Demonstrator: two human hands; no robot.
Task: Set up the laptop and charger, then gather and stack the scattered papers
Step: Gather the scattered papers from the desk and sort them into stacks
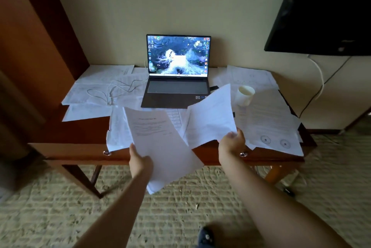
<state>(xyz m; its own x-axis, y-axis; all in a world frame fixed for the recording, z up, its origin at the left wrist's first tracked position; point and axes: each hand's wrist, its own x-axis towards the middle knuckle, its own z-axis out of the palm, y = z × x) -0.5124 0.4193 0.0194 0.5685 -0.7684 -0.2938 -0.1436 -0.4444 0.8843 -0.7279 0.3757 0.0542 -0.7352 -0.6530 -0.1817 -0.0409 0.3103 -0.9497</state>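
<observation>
White printed sheets cover most of the brown wooden desk, their text too blurred to read. Her left hand grips a thin sheaf of papers by its edge; her right hand pinches another white sheet, lifted off the desk. Behind stands the open grey laptop, its thin white charger cable looping leftwards over the paper.

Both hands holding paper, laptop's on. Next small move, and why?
Probably lay the sheet held by the right hand onto the sheets gripped by the left hand: laptop is already running, and merging frees a hand for papers scattered over the desk.
</observation>
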